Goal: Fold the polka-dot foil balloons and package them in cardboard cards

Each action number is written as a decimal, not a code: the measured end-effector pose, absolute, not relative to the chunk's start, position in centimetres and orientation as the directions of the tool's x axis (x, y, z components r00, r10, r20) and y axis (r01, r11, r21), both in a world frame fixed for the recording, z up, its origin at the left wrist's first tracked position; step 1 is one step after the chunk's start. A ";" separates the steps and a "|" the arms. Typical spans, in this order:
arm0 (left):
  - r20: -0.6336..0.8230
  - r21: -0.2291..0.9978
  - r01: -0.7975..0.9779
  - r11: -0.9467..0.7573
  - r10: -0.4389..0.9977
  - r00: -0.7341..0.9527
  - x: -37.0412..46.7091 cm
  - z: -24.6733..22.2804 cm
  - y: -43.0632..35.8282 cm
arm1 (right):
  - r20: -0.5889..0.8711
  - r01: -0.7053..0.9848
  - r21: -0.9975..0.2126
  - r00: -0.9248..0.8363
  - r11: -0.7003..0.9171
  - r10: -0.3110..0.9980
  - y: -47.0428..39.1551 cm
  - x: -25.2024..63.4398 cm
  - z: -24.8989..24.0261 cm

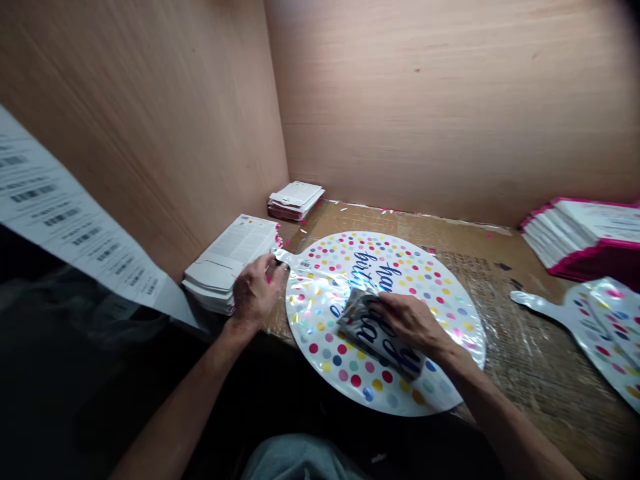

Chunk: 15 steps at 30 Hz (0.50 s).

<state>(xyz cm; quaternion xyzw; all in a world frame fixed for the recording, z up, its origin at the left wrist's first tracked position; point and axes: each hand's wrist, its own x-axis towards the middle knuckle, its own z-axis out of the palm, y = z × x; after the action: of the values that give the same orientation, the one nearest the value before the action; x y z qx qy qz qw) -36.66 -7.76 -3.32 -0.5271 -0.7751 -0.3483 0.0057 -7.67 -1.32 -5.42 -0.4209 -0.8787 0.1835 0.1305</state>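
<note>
A flat round foil balloon (370, 380) with colored dots and dark blue lettering lies on the cardboard-covered table, its tail pointing left. My left hand (256, 290) is at that tail, fingers curled with the tail's end by the fingertips; whether it is gripped is hard to make out. Over the balloon's middle, my right hand (413, 321) pinches a folded foil piece (367, 327) with dark lettering, which rests on or just above the balloon.
Stacks of white printed cards (227, 250) and smaller cards (296, 195) stand at the left. Pink-edged cards (595, 230) and another dotted balloon (607, 327) are at the right. Barcode label sheets (85, 227) hang at the left. Wooden panels (425, 100) rise behind.
</note>
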 end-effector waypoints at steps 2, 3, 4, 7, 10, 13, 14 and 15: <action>0.395 0.168 0.889 0.425 0.797 -0.456 -39.8 -2.4 -8.3 | 0.061 0.699 -0.504 -0.558 0.508 0.828 -1.2 -6.1 -6.4; 0.337 0.018 0.876 0.482 0.822 -0.459 -40.9 -2.1 -8.4 | 0.044 0.700 -0.534 -0.536 0.474 0.843 -1.1 -5.5 -6.8; 0.252 -0.093 0.861 0.501 0.848 -0.466 -41.7 -2.0 -8.4 | 0.026 0.699 -0.560 -0.521 0.444 0.853 -1.1 -5.0 -7.3; 0.044 -0.230 0.854 0.467 0.881 -0.471 -42.7 -2.1 -7.9 | -0.006 0.675 -0.623 -0.510 0.395 0.860 -1.3 -4.4 -8.3; -0.030 -0.227 0.872 0.435 0.891 -0.452 -43.1 -1.7 -7.2 | 0.016 0.677 -0.618 -0.498 0.400 0.867 -1.4 -4.5 -9.0; -0.047 -0.198 0.890 0.411 0.903 -0.427 -43.8 -0.6 -6.5 | 0.042 0.686 -0.595 -0.494 0.419 0.868 -1.3 -4.6 -9.5; -0.031 -0.182 0.894 0.410 0.906 -0.422 -44.0 -0.3 -6.3 | 0.046 0.680 -0.600 -0.496 0.420 0.867 -1.3 -4.5 -9.6; -0.005 -0.160 0.898 0.410 0.909 -0.417 -44.2 -0.1 -6.1 | 0.050 0.672 -0.609 -0.498 0.422 0.866 -1.3 -4.5 -9.6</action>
<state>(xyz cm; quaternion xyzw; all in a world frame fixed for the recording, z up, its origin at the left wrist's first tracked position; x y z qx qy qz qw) -44.23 -6.09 -0.09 -0.5386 -0.8388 0.0689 0.0412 -4.48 -1.32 -9.63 -0.4667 -0.8234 0.2668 0.1817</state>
